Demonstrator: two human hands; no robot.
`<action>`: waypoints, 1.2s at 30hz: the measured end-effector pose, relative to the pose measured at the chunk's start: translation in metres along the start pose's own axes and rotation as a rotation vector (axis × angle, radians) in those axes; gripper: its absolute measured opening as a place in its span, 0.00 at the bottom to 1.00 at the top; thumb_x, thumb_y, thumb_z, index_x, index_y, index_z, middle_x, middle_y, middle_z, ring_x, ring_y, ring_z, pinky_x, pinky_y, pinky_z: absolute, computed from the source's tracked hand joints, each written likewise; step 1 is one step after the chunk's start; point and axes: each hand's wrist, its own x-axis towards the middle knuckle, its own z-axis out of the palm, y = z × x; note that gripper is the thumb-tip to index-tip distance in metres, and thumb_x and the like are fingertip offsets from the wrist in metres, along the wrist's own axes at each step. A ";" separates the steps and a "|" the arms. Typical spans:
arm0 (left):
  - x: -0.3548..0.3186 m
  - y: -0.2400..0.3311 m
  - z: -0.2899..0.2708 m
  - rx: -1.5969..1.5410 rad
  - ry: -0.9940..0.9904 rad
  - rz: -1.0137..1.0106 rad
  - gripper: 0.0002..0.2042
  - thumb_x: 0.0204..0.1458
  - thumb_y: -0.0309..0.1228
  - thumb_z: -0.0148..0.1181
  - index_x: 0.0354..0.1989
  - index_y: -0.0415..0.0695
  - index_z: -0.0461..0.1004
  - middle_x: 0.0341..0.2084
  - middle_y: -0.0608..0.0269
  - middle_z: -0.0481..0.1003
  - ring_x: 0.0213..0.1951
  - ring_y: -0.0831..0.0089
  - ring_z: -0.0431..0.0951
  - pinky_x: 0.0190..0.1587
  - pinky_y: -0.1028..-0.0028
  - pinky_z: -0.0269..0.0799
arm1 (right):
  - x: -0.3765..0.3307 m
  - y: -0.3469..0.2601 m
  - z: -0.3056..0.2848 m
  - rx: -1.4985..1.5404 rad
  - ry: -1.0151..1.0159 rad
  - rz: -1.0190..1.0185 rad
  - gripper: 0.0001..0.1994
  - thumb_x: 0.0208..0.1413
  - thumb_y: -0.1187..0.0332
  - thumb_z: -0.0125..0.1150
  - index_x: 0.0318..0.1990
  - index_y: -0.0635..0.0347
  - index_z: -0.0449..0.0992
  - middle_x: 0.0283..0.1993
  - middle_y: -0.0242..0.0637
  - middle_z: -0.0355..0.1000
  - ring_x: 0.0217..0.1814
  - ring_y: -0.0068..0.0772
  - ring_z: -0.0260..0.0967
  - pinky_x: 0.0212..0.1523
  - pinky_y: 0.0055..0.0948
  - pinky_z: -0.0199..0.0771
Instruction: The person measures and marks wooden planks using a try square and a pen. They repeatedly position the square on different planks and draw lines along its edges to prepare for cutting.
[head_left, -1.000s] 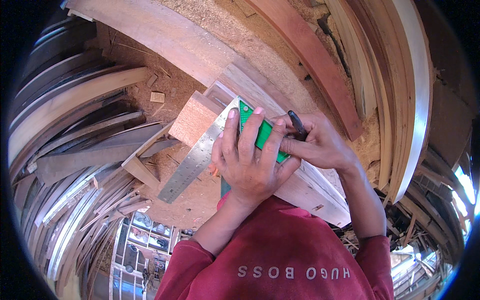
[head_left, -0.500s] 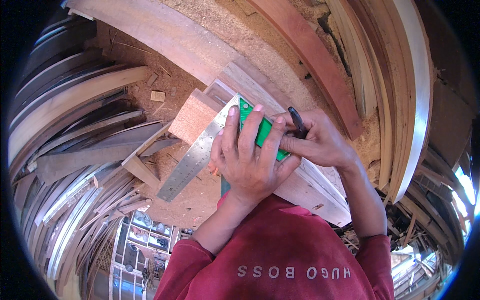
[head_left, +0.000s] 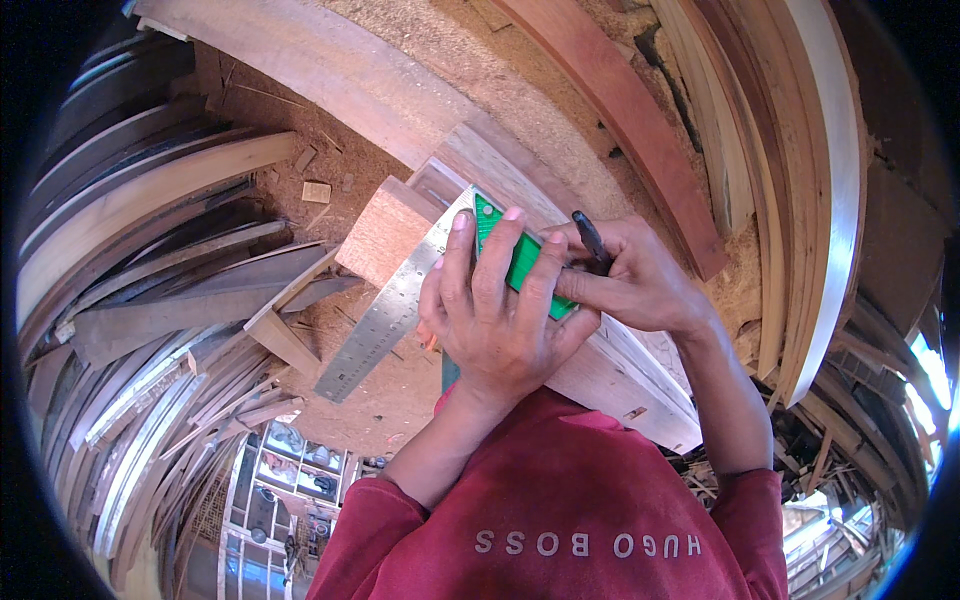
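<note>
While left hand (head_left: 497, 312) presses green-handled steel square (head_left: 400, 300) flat on plank (head_left: 610, 375), right hand (head_left: 630, 285) grips pen (head_left: 590, 238).

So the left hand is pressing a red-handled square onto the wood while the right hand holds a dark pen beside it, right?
Not quite: the head view shows the square's handle is green, not red. The left hand presses it onto the wood while the right hand holds the dark pen beside it.

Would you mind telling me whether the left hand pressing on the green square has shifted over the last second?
No. The left hand stays spread on the green square, in the same spot beside the reddish wood block.
</note>
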 end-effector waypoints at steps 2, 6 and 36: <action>0.000 0.001 -0.001 -0.003 -0.006 -0.007 0.25 0.45 0.55 0.62 0.50 0.58 0.79 0.60 0.64 0.71 0.64 0.54 0.66 0.59 0.56 0.56 | 0.000 0.000 0.001 0.037 0.005 -0.009 0.12 0.60 0.68 0.65 0.46 0.67 0.78 0.33 0.24 0.74 0.37 0.13 0.64 0.37 0.21 0.70; 0.000 0.001 -0.001 0.000 -0.007 -0.011 0.24 0.45 0.55 0.62 0.49 0.58 0.80 0.60 0.64 0.71 0.64 0.54 0.66 0.59 0.56 0.55 | -0.001 0.004 0.003 0.077 0.020 -0.009 0.12 0.60 0.69 0.66 0.46 0.67 0.78 0.32 0.24 0.73 0.36 0.12 0.63 0.36 0.21 0.69; 0.003 0.004 -0.003 -0.005 -0.020 -0.031 0.24 0.35 0.49 0.68 0.44 0.58 0.80 0.58 0.63 0.72 0.63 0.57 0.66 0.59 0.59 0.54 | -0.003 -0.005 -0.006 -0.126 -0.004 0.113 0.11 0.56 0.73 0.69 0.46 0.65 0.79 0.36 0.26 0.75 0.38 0.13 0.68 0.39 0.20 0.71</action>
